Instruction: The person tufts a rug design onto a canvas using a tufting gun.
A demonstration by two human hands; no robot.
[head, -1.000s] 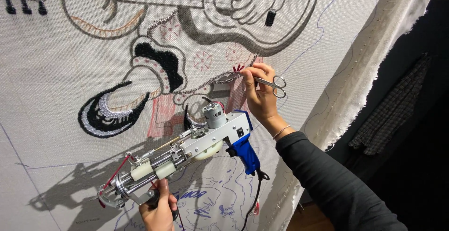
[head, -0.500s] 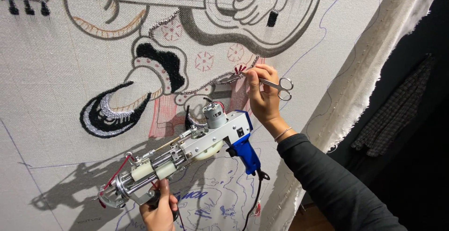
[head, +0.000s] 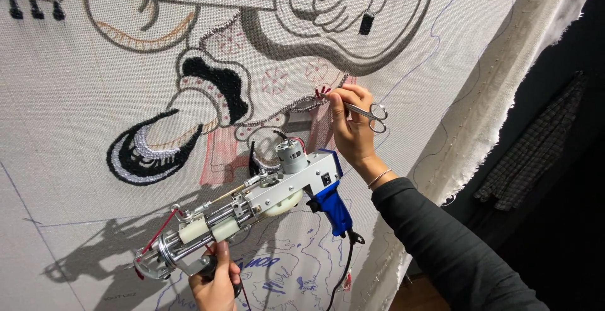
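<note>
Small silver scissors [head: 368,113] are held in the right hand [head: 350,136], with the fingers closed tight around the handles. The tips are hidden behind the fingertips, right at a bit of red yarn [head: 322,90] on the big white cloth [head: 75,160]. The yarn is just above the thumb, next to a small red flower shape.

A tufting gun [head: 265,197] is held up by the left hand [head: 215,286], which is wrapped around a grip near its bottom end. The gun is below and to the left of the right hand, and its blue handle [head: 334,209] hangs close to the right wrist.

It looks like a loose thread is being snipped. For this to go well, only the stray yarn should be caught between the blades, and the cloth itself should not be nicked. The blades are best kept flat and close to the cloth. The gun should be kept steady and well away from the cutting spot, so nothing gets bumped or pulled.
</note>
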